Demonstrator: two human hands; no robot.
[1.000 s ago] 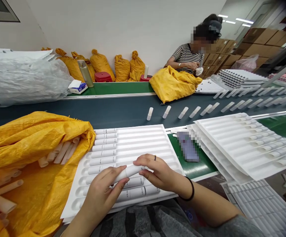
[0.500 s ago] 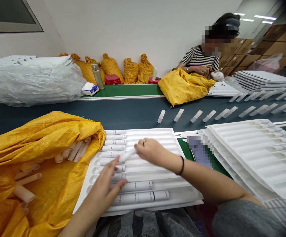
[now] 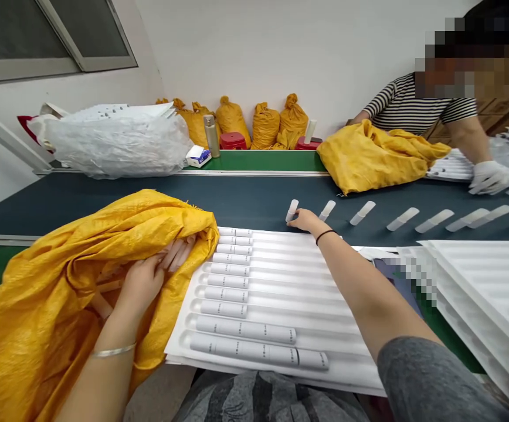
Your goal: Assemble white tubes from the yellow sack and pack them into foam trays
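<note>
My left hand (image 3: 142, 284) reaches into the mouth of a yellow woven sack (image 3: 105, 234), beside loose white tubes (image 3: 177, 255). Its fingertips are hidden among them, so I cannot tell whether they grip one. Over the dark conveyor belt, my right hand (image 3: 305, 220) pinches the lower end of a short white tube (image 3: 292, 208), which leans slightly. Between my arms lies a white moulded tray (image 3: 289, 281) with long grooves. Printed white tubes (image 3: 230, 293) rest along its left side, and the two nearest rows hold longer lines of them.
More white tubes (image 3: 404, 219) stand tilted along the belt (image 3: 237, 196). Stacked trays (image 3: 478, 281) are at right. Across the belt, a person in a striped top (image 3: 413, 105) with a gloved hand works near another yellow sack (image 3: 373, 158). A plastic-wrapped bundle (image 3: 122, 146) sits far left.
Both hands have left the tray, where they were together at a white tube. My left hand went into the sack, my right out to the belt. The view has swung left.
</note>
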